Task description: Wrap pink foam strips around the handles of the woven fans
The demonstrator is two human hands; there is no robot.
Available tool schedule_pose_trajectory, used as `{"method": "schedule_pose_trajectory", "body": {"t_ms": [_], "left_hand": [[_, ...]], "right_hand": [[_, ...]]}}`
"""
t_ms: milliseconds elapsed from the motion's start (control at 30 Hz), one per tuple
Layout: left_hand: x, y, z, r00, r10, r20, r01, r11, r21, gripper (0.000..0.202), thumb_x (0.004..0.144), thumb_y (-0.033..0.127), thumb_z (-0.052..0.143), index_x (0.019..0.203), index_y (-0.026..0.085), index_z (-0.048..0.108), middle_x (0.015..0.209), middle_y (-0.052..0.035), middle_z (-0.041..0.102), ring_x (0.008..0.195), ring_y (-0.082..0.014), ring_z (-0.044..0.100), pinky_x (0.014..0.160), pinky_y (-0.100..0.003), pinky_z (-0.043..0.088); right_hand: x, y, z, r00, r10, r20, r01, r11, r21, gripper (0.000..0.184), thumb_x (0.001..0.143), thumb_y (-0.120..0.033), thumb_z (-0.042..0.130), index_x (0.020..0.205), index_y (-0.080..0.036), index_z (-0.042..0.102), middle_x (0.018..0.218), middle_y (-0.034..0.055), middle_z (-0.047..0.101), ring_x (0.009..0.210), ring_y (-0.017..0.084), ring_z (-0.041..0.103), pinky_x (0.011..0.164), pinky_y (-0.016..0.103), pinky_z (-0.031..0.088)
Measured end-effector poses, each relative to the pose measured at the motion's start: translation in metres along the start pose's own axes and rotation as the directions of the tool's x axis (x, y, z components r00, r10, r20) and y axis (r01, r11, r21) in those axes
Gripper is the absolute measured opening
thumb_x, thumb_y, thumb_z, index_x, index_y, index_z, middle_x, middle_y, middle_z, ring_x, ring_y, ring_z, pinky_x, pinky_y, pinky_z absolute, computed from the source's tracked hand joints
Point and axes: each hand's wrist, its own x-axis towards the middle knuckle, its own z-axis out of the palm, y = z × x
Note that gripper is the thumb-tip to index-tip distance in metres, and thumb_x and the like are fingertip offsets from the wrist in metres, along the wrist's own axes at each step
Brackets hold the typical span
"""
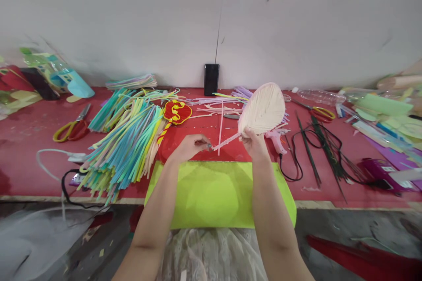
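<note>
My right hand [254,142] grips the base of a pale pink leaf-shaped fan [263,108] made of wound pipe cleaners and holds it up, tilted to the right. Its thin twisted handle [226,142] points left toward my left hand [190,145], which pinches the handle's end with closed fingers. Both hands hover over a lime green sheet [211,195] lying across the near edge of the red table [29,140].
A heap of pastel pipe cleaners [125,142] lies left, beside a red and yellow ornament [176,112] and yellow-handled scissors [70,129]. A black phone [211,79] leans on the white wall. A pink glue gun [277,138], green wires [325,151], black cable and paper scraps lie right.
</note>
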Motion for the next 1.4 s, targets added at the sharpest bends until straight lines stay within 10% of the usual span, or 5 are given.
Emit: {"method": "schedule_pose_trajectory", "body": {"t_ms": [267, 800, 1067, 1400], "left_hand": [[0.005, -0.007, 0.003, 0.973, 0.017, -0.228, 0.056, 0.948, 0.313, 0.010, 0.076, 0.023, 0.056, 0.078, 0.021, 0.066, 0.080, -0.0013, 0.070, 0.076, -0.0139, 0.064, 0.073, -0.024, 0.047], [0.009, -0.006, 0.015, 0.926, -0.022, -0.376, 0.184, 0.898, 0.400, 0.008, 0.075, 0.019, 0.055, 0.076, 0.019, 0.063, 0.082, -0.0034, 0.068, 0.077, -0.0132, 0.063, 0.073, -0.023, 0.047], [0.006, -0.003, 0.017, 0.924, -0.148, -0.353, 0.269, 0.908, 0.320, 0.012, 0.080, 0.019, 0.046, 0.082, 0.020, 0.057, 0.070, -0.0011, 0.069, 0.070, -0.0138, 0.065, 0.064, -0.023, 0.045], [0.006, -0.004, 0.020, 0.859, 0.000, -0.512, 0.286, 0.830, 0.480, 0.008, 0.084, 0.028, 0.047, 0.086, 0.023, 0.053, 0.080, -0.0036, 0.069, 0.075, -0.0176, 0.065, 0.061, -0.023, 0.040]], "right_hand": [[-0.001, 0.003, 0.007, 1.000, -0.013, 0.006, 0.014, 0.980, -0.197, 0.018, 0.056, -0.022, 0.076, 0.070, -0.016, 0.066, 0.061, -0.0018, 0.066, 0.052, 0.012, 0.061, 0.048, 0.024, 0.055], [-0.005, 0.011, 0.010, 0.995, -0.078, 0.067, 0.099, 0.901, -0.422, 0.017, 0.060, -0.030, 0.074, 0.071, -0.019, 0.068, 0.065, 0.0007, 0.069, 0.056, 0.017, 0.064, 0.061, 0.035, 0.058], [-0.006, 0.013, 0.015, 0.999, -0.047, 0.021, 0.052, 0.901, -0.430, 0.018, 0.060, -0.031, 0.074, 0.071, -0.018, 0.069, 0.066, 0.0012, 0.069, 0.058, 0.017, 0.064, 0.065, 0.036, 0.058], [-0.007, 0.022, 0.033, 0.981, -0.181, -0.072, 0.151, 0.938, -0.312, 0.020, 0.058, -0.028, 0.075, 0.072, -0.018, 0.068, 0.065, -0.0002, 0.068, 0.057, 0.017, 0.064, 0.055, 0.033, 0.059]]}}
